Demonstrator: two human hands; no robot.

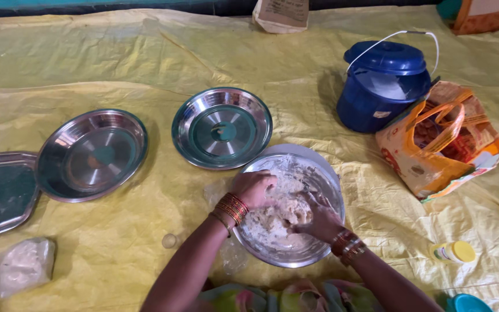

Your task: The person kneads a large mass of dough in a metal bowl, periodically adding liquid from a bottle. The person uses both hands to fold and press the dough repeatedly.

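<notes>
Our left hand is fisted, pressing down on the dough; our right hand cups its other side, fingers sunk in. The dough sits in the steel bowl, whose walls keep it contained. Farther off, two plates wait upturned. The blue pot hides its contents.

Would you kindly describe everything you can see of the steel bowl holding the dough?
The bowl is round, wide and shallow, of shiny metal, its inside smeared with pale flour. It sits upright on the yellow sheet, just below a steel plate. A rough, pale lump of dough fills its middle. Both hands are inside: the left hand presses the dough near the left rim, the right hand digs in lower right. Neither grips the bowl itself.
</notes>
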